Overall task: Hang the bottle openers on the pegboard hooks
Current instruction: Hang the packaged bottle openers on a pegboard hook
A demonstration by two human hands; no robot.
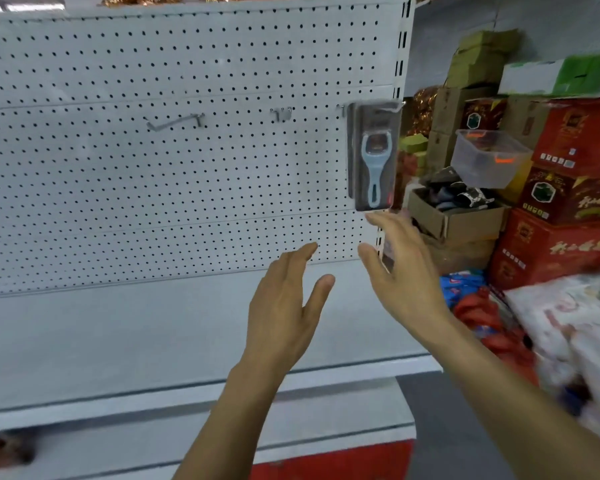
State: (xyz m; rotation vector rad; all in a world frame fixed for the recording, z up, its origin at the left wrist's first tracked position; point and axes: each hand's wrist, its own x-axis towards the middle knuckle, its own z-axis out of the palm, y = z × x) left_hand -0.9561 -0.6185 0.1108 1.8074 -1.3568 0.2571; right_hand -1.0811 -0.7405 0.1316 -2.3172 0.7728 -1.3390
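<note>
**One opener up, two hooks bare**

A white pegboard point(187, 150) fills the wall of this cluttered stockroom, with red cartons point(568, 188) stacked off to my right. The packaged bottle opener point(374, 155) hangs at the board's right edge, its long axis vertical, handle down. It sits above and ahead of both my hands, and my right hand point(400, 271) is the nearer, fingertips just under the pack's lower edge but apart from it. My left hand point(284, 306) is lower and to the left. Both are spread and hold nothing. I judge this one hung; the long hook point(174, 122) and short hook point(282, 113) to the left are bare.
</note>
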